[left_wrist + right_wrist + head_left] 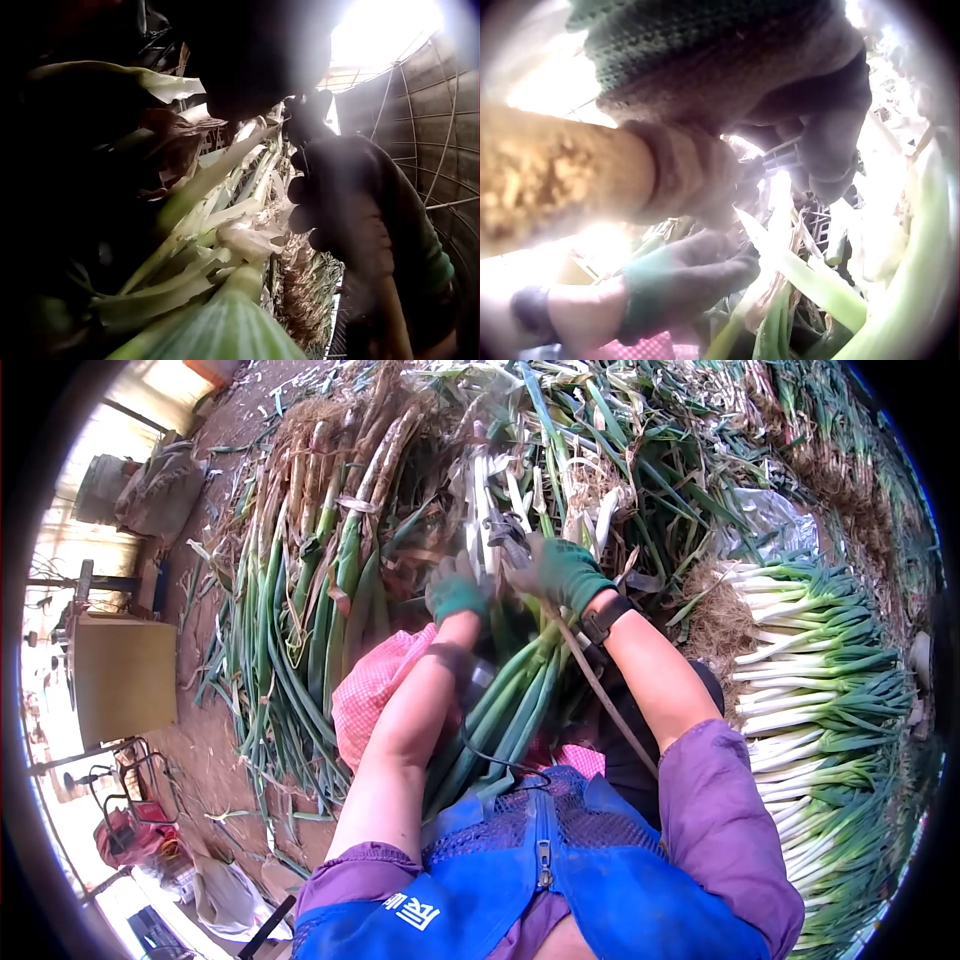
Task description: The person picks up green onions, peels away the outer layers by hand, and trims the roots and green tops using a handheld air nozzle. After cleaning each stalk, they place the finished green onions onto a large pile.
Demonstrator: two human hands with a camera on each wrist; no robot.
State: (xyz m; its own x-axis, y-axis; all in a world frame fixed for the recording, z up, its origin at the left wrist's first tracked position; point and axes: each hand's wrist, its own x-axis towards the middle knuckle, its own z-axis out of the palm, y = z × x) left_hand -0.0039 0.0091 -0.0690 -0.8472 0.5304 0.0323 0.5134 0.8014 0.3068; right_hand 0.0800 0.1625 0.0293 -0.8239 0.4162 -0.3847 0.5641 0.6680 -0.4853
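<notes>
Both hands wear grey-and-green work gloves. The left hand (pixel 457 588) grips green onions near their pale stems (pixel 482 530), which are blurred in the head view. Long green leaves (pixel 510 695) run back between the forearms onto the lap. Close on its right, the right hand (pixel 560 572) holds a dark air gun (pixel 508 538) pointing at the stems. A tan hose (pixel 600 685) trails from it past the right knee; the right wrist view shows the hose (pixel 562 176) up close. Loose, dry leaf skins (pixel 247 236) hang about the stems in the left wrist view.
A heap of untrimmed green onions (pixel 290 580) with dry roots lies to the left. On the right, cleaned white-stemmed green onions (pixel 800 690) are stacked in a long row. Peelings (pixel 650 420) cover the ground ahead. A yellowish box (pixel 125 675) stands far left.
</notes>
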